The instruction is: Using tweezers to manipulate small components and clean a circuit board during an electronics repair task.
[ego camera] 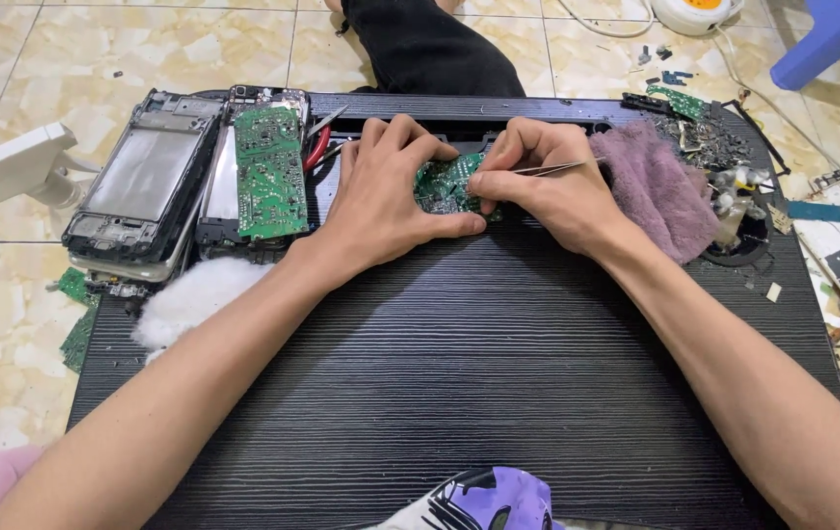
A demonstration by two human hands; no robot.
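Note:
A small green circuit board (443,186) lies near the far edge of a black ribbed work board (459,363). My left hand (386,191) presses down on its left side, fingers curled over its top edge and thumb along its bottom. My right hand (548,182) grips thin metal tweezers (552,168), with the tips hidden against the circuit board under my fingers.
Two opened phone frames (145,182) and a long green circuit board (270,172) lie at the far left. White cotton (194,299) sits by my left forearm, a mauve cloth (656,182) by my right hand. Small parts (724,147) clutter the far right; a blue stool (832,34) stands beyond.

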